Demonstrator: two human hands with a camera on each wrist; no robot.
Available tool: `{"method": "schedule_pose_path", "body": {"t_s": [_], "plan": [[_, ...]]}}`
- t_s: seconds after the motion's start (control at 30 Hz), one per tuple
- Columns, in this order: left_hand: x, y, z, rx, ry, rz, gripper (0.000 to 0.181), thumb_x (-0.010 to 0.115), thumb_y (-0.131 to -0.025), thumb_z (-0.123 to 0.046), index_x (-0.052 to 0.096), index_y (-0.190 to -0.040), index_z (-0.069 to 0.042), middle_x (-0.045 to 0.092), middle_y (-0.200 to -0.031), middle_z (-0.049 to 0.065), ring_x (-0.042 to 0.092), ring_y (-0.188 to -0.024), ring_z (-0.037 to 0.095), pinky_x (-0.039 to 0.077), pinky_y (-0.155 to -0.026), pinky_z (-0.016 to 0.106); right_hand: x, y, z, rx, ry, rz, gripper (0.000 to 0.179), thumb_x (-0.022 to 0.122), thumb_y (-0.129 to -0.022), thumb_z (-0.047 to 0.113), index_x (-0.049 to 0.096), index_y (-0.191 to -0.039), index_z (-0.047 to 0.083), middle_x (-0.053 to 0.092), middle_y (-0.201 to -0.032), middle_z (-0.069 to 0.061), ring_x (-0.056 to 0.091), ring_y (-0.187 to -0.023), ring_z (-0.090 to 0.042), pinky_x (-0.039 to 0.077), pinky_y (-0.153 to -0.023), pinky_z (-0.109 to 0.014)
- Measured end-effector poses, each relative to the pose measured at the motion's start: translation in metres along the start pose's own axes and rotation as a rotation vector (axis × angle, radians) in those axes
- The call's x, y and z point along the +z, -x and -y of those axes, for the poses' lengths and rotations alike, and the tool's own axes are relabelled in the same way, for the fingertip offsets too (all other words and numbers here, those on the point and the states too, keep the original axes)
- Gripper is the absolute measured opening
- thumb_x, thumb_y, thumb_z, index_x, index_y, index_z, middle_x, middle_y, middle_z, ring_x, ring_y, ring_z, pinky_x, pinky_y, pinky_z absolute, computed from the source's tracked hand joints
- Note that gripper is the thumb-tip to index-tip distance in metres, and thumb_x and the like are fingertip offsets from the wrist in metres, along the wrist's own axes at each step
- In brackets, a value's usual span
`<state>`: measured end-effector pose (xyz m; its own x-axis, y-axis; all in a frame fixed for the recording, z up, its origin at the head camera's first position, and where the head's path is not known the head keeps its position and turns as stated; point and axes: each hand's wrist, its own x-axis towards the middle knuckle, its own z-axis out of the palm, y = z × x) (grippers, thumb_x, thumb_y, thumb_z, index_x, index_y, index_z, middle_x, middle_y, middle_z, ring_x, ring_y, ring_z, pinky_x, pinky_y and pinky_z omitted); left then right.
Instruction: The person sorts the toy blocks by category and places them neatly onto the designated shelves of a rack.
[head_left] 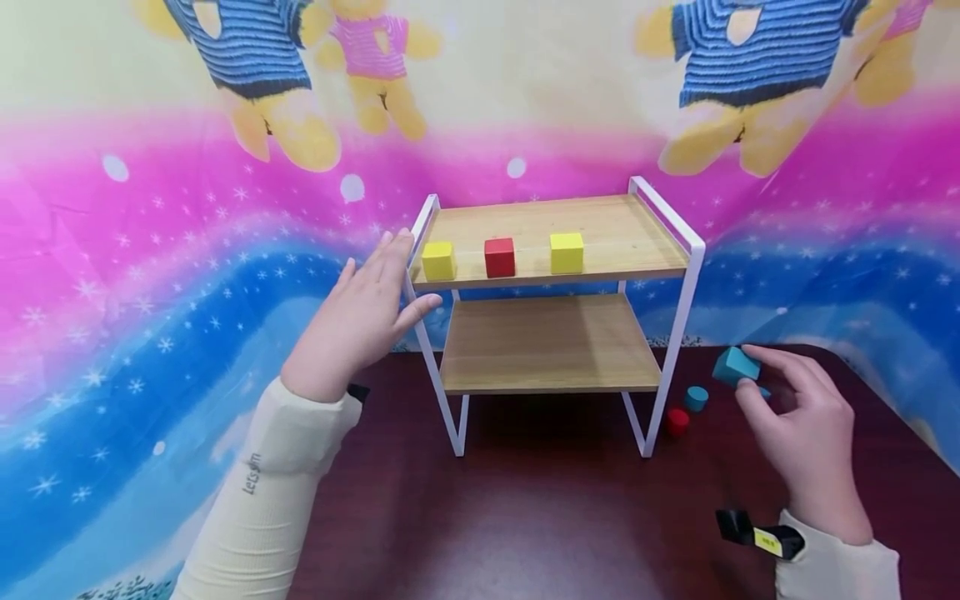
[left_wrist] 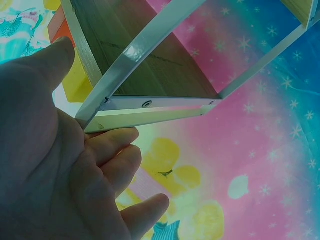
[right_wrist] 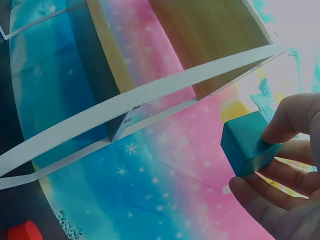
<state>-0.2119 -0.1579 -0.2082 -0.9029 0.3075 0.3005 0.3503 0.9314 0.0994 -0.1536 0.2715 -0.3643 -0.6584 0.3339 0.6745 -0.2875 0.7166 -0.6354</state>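
Observation:
My left hand (head_left: 362, 319), fingers straight, rests at the left end of a two-tier wooden shelf (head_left: 555, 342) with a white metal frame. In the left wrist view its fingertips are right at the frame's rail (left_wrist: 150, 117). On the top board's front edge stand a yellow cube (head_left: 438, 262), a red cube (head_left: 499, 257) and another yellow cube (head_left: 566, 253), in a row with gaps. Right of the shelf, my right hand (head_left: 806, 421) pinches a teal cube (right_wrist: 247, 142) between thumb and fingers, held up in the air.
On the dark table (head_left: 525, 517), by the shelf's right leg, lie a red cylinder (head_left: 677, 422) and a teal cylinder (head_left: 696, 398). Another teal piece (head_left: 764, 392) shows partly behind the right hand. A patterned cloth (head_left: 517, 142) with bears and snowflakes hangs behind the shelf.

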Motion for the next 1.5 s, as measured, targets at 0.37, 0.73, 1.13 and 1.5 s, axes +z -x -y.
{"method": "schedule_pose_path", "body": {"t_s": [0.37, 0.73, 1.13, 1.5], "plan": [[0.004, -0.003, -0.001, 0.002, -0.006, 0.018, 0.093, 0.058, -0.099, -0.053, 0.007, -0.164, -0.012, 0.014, -0.169, 0.011, 0.006, -0.157, 0.027, 0.007, -0.123, 0.059, 0.003, -0.004, 0.016, -0.032, -0.064, -0.005, 0.041, 0.073, -0.090, 0.004, 0.070, -0.130, 0.011, 0.061, -0.122, 0.014, 0.053, -0.104, 0.007, 0.040, -0.086, 0.000], [0.001, -0.001, 0.000, 0.000, 0.002, 0.004, 0.091, 0.058, -0.099, -0.052, 0.009, -0.164, -0.010, 0.016, -0.169, 0.013, 0.008, -0.156, 0.029, 0.007, -0.123, 0.060, 0.003, -0.024, 0.041, -0.107, -0.122, -0.032, 0.039, 0.071, -0.091, 0.005, 0.072, -0.129, 0.014, 0.064, -0.122, 0.010, 0.058, -0.103, 0.010, 0.044, -0.090, -0.005], [-0.001, 0.000, 0.001, -0.002, -0.008, 0.005, 0.092, 0.058, -0.099, -0.052, 0.007, -0.164, -0.010, 0.015, -0.169, 0.012, 0.007, -0.156, 0.029, 0.008, -0.123, 0.059, -0.004, -0.039, 0.065, -0.162, -0.209, -0.039, 0.043, 0.072, -0.089, 0.000, 0.072, -0.129, 0.015, 0.066, -0.127, 0.002, 0.060, -0.112, -0.003, 0.047, -0.092, -0.009], [-0.001, 0.000, 0.000, 0.000, -0.010, 0.007, 0.092, 0.058, -0.099, -0.052, 0.007, -0.164, -0.011, 0.015, -0.169, 0.013, 0.006, -0.157, 0.028, 0.007, -0.123, 0.059, -0.008, -0.046, 0.081, -0.229, -0.271, -0.051, 0.042, 0.073, -0.087, -0.003, 0.072, -0.128, 0.009, 0.066, -0.126, 0.000, 0.060, -0.113, -0.008, 0.047, -0.092, -0.009]]}}
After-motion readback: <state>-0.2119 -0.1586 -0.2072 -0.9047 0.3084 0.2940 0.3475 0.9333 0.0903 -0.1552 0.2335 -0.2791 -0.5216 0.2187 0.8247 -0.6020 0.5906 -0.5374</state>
